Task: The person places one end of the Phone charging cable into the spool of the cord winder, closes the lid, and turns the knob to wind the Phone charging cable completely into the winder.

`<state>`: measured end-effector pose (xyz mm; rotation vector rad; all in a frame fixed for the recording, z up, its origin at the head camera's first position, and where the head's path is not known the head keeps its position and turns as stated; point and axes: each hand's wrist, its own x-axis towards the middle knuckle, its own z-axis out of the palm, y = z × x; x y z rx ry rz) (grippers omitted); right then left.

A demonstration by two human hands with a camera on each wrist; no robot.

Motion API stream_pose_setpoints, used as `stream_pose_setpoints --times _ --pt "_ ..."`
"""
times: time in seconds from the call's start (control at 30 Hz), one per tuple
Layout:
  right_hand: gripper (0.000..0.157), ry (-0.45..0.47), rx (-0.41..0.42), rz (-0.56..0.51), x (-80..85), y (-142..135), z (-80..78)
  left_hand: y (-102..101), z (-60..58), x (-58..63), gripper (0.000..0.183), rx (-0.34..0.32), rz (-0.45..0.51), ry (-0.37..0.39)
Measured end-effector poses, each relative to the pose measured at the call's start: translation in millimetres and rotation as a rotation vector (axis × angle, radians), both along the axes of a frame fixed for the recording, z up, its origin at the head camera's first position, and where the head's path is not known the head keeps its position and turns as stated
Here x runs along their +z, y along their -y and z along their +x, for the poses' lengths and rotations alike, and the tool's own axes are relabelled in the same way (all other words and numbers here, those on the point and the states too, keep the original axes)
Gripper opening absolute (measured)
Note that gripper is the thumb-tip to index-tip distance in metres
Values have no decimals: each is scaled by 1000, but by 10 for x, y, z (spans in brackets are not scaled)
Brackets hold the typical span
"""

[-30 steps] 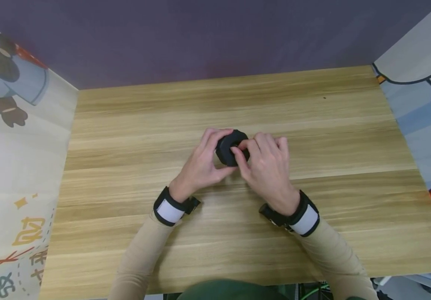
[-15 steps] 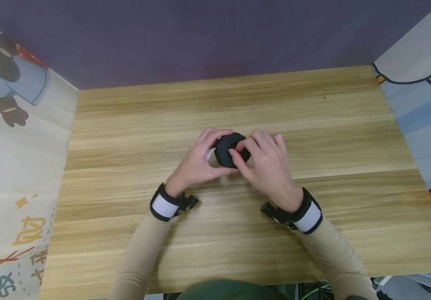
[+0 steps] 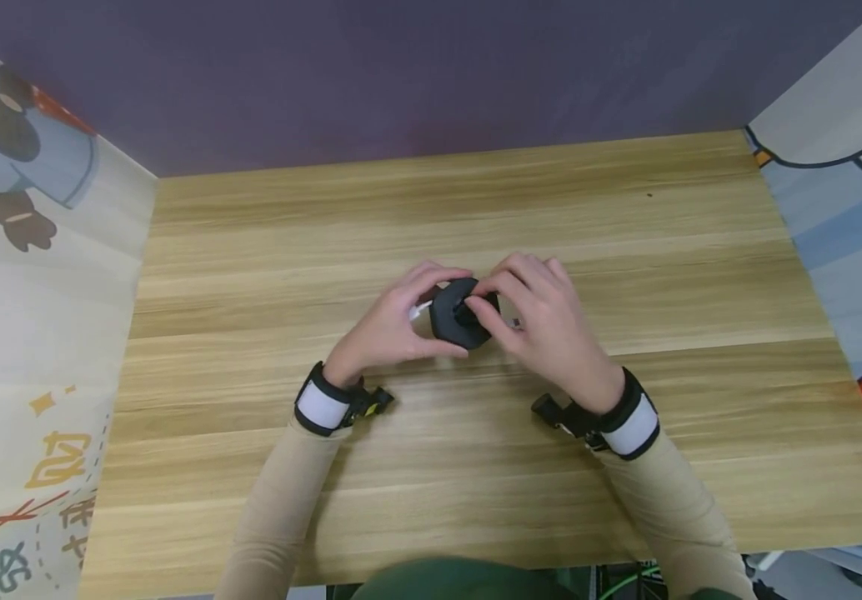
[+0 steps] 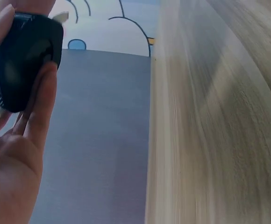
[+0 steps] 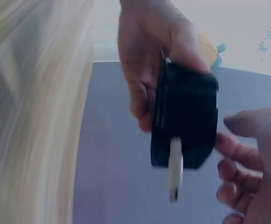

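Observation:
A black, many-sided cable winder (image 3: pixel 444 327) is held above the table between both hands. My left hand (image 3: pixel 389 329) grips its rim, thumb on the near side and fingers on the far side. The thumb and forefinger of my right hand (image 3: pixel 554 333) pinch at the middle of its face, and the fingertips partly hide that spot. A white cable end (image 3: pixel 419 310) sticks out beside the left palm. In the right wrist view, a white plug (image 5: pixel 175 165) with a metal tip projects from the winder's edge. The left wrist view shows the winder's dark side (image 4: pixel 30 60).
The wood-grain table (image 3: pixel 288 250) lies beneath both hands. A dark purple-grey panel (image 3: pixel 431 83) borders its far edge, with printed panels (image 3: pixel 33 317) at the left and right. A tiny dark speck (image 3: pixel 649 195) is on the table at the far right.
The winder has come slightly closer to the body and turned a little. The white cable end beside the left palm has come into view. My right wrist has shifted slightly right.

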<state>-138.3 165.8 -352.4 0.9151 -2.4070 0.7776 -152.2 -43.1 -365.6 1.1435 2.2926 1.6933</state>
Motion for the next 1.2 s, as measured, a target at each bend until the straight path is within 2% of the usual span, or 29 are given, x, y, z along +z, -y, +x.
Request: stream_pose_setpoints --times 0.07,0.2,0.3,0.53,0.73,0.97,1.07,1.2 --pt "26 35 57 10 20 -36 -9 5 -8 -2 80 -30 -3 15" --pt "53 105 146 87 47 -100 -17 11 -13 0 80 -58 -12 32" --pt "69 139 177 139 40 -132 -29 17 -17 6 80 -62 -16 38" --pt "88 185 212 204 -33 -176 -74 28 -18 7 84 -42 -52 74" --pt "94 246 233 251 -97 -206 -101 40 -14 4 95 -31 -56 167" --pt "88 295 250 239 -127 -215 -129 71 -39 -25 98 -50 -17 191" --pt "85 292 236 207 -130 -204 -137 80 -60 -56 99 -51 20 191" --pt "84 259 208 175 -137 -183 -145 84 -98 -152 103 -66 128 248"
